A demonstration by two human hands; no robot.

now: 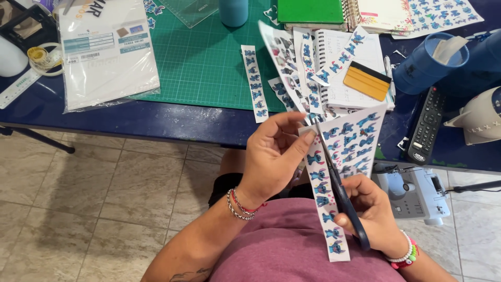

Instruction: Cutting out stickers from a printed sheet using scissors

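My left hand [274,154] pinches the top edge of a white sticker sheet [350,141] printed with small blue cartoon figures. My right hand [373,209] grips dark-handled scissors [339,193], whose blades run up through the sheet. A narrow strip [326,209] of the same stickers hangs down on the left of the blades, partly cut away from the sheet. Both hands are held over my lap, just in front of the blue table's edge [156,125].
Several cut sticker strips [254,83] lie on a green cutting mat [209,57]. A yellow squeegee [367,80] rests on a spiral notebook, a remote control [425,128] and blue cup [425,62] to the right. A bagged paper pack [107,52] lies left.
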